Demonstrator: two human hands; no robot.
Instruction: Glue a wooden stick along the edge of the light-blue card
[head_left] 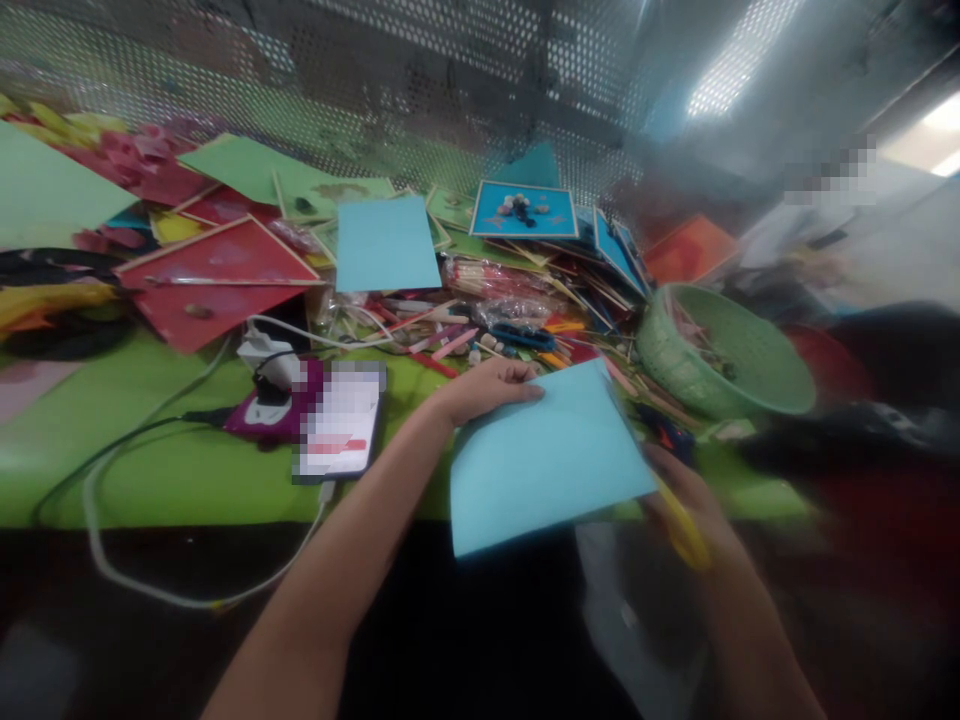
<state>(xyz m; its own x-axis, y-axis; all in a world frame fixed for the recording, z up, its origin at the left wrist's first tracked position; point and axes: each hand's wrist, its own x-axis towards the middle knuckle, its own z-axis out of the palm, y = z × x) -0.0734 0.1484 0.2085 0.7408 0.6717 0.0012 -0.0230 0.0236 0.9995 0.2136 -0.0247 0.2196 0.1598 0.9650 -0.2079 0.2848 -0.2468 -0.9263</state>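
Note:
My left hand (491,388) is closed on the upper left edge of a light blue sheet of paper (551,455), thumb on top. The sheet is tilted, its near edge reaching past the table front above my lap. Beside the sheet's right edge, my right hand (686,490) is curled around a long yellow object (684,525). Blur and the paper hide the rest of it, so its kind is unclear. A second light blue sheet (388,243) lies on the pile behind.
Left of my arm lie a phone (349,420) on a white cable and a purple power strip (274,405) with plugs. A green basin (720,350) stands at right. Coloured sticks, a red framed panel (225,275) and a blue framed panel (523,210) crowd the green table (150,470).

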